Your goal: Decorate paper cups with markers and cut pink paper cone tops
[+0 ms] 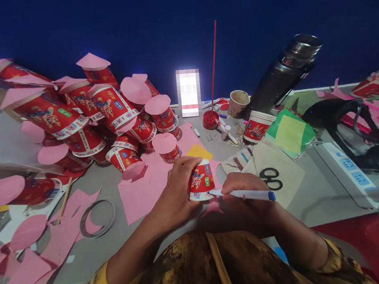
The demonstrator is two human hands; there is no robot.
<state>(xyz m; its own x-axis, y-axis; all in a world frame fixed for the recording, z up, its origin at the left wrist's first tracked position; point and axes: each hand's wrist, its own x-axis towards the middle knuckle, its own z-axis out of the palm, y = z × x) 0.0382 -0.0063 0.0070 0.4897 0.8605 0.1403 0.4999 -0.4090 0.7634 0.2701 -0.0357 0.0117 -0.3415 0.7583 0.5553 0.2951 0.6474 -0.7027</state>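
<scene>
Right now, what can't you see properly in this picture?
All in the head view:
The held paper cup: its left side is covered by the left hand.
The marker: its tip is too small to tell if it touches the cup.
The scissors: the blades are out of sight, seemingly behind the right hand.
The lit screen: blurred into blocks.
The red cup at far right: cut off by the picture's edge.
</scene>
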